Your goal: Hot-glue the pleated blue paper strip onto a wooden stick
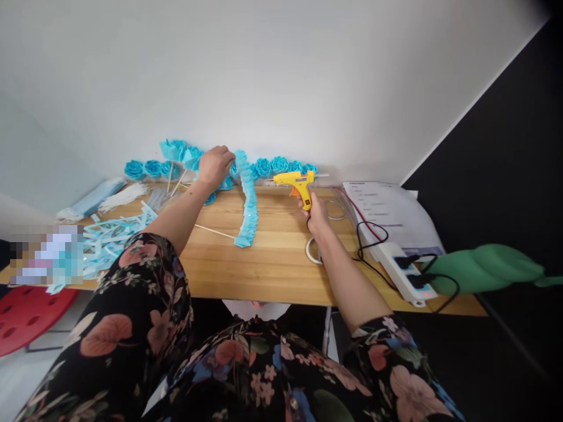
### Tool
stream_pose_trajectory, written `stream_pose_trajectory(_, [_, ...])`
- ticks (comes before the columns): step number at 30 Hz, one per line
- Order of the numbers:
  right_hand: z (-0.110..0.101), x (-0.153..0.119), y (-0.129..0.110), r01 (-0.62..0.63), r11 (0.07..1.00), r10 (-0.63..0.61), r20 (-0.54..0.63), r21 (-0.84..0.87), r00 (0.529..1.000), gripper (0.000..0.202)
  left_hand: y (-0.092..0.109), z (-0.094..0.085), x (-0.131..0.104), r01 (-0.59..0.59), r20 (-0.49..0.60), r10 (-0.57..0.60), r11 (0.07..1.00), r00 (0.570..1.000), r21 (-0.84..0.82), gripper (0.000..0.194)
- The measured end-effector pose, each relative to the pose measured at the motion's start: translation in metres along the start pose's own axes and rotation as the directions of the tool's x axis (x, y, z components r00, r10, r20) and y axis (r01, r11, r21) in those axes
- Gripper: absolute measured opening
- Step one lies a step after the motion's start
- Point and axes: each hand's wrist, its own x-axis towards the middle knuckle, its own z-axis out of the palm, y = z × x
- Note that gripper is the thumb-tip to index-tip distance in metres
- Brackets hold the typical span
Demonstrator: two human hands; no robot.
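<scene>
My right hand (314, 210) is wrapped round the handle of a yellow hot glue gun (299, 184), whose nozzle points left; a clear glue stick juts from its back. My left hand (217, 164) pinches the upper end of a long ruffled strip of blue crepe paper (249, 202). The strip hangs down in a slight curve, its lower end at the tabletop by a thin pale stick (215, 231). Blue paper roses (279, 166) stand in a row along the wall behind both hands, and more on sticks (173, 150) are left of my left hand.
Paper scraps (108, 240) lie at the left of the wooden table (264, 275), near plastic-wrapped blue paper (94, 199). At the right are printed sheets (387, 208), a white power strip (404, 272) with black cords, a green object (488, 268) and a white ring (313, 251). A red stool (35, 316) stands lower left.
</scene>
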Motion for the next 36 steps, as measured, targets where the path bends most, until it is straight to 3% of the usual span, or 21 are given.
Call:
stream_pose_trajectory(4, [0.001, 0.000, 0.000, 0.004, 1.000, -0.004, 0.006, -0.020, 1.000, 0.049, -0.003, 0.013, 0.012, 0.085, 0.009, -0.085, 0.996, 0.996, 0.004, 0.035])
stream_pose_trajectory(10, [-0.002, 0.004, 0.006, -0.024, 0.999, 0.023, 0.008, 0.046, 1.000, 0.049, -0.004, 0.028, 0.008, 0.167, 0.068, -0.166, 0.986, 0.984, -0.005, 0.039])
stream_pose_trajectory(17, [-0.005, 0.007, 0.010, -0.035, 0.993, 0.034, 0.009, 0.112, 0.999, 0.038, -0.008, 0.026, -0.004, 0.235, 0.015, -0.235, 0.968, 0.972, -0.091, 0.041])
stream_pose_trajectory(21, [-0.002, 0.006, 0.007, -0.043, 0.993, 0.045, -0.013, 0.113, 0.999, 0.035, -0.013, 0.022, -0.026, 0.160, 0.024, -0.158, 0.980, 0.987, -0.121, 0.036])
stream_pose_trajectory(27, [-0.002, 0.005, 0.009, -0.071, 0.988, 0.071, 0.008, 0.139, 0.997, 0.037, -0.020, 0.031, -0.064, 0.037, 0.180, -0.026, 0.997, 0.983, -0.060, 0.032])
stream_pose_trajectory(36, [-0.003, 0.004, 0.003, -0.088, 0.990, 0.091, -0.020, 0.114, 0.996, 0.042, -0.006, 0.050, -0.060, 0.097, 0.222, -0.102, 0.995, 0.970, 0.029, 0.035])
